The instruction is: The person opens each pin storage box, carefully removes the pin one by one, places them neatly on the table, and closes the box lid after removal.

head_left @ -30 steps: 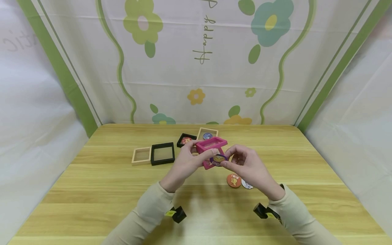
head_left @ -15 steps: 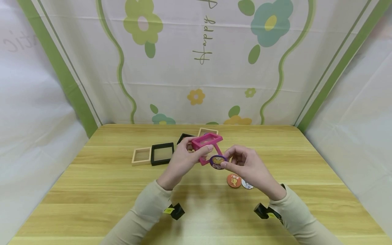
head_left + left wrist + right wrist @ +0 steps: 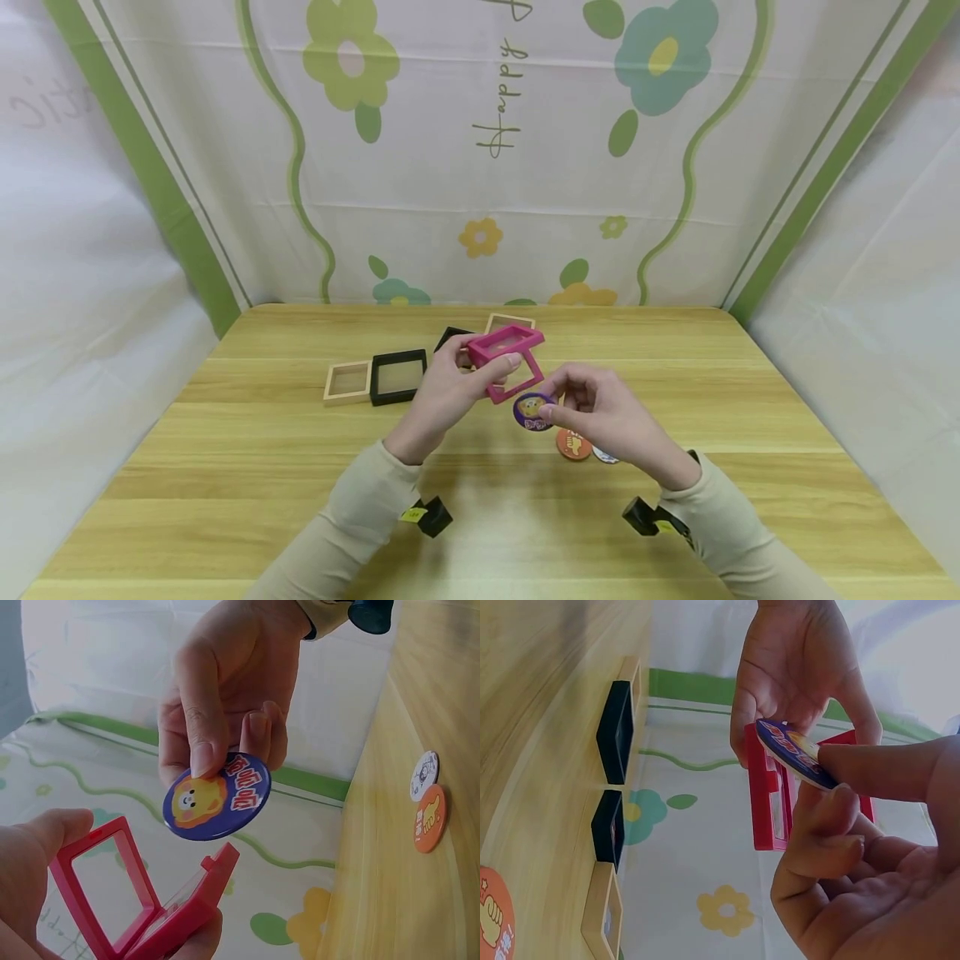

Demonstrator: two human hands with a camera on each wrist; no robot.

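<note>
My left hand (image 3: 448,396) grips a pink hinged display frame (image 3: 512,335) with clear film windows, held above the table. Its two halves stand apart in a V, as the left wrist view shows. Between thumb and fingers my right hand (image 3: 611,417) pinches a round purple badge (image 3: 217,796) with a yellow cartoon animal and lettering. The badge (image 3: 533,412) is just to the right of the frame and below it, apart from it in the head view. Beneath the right hand an orange badge (image 3: 573,444) and a white badge (image 3: 604,456) lie side by side on the table.
On the wooden table (image 3: 247,467), a light wood-coloured frame (image 3: 347,382) and a larger black frame (image 3: 398,377) lie to the left. A small black frame (image 3: 609,826) and another light frame (image 3: 604,911) sit farther back, partly hidden in the head view. Printed cloth (image 3: 420,167) hangs behind.
The pink frame in my left hand has shifted left and slightly up, its lower half coming into fuller view. My right hand has drawn the purple badge down and away from it.
</note>
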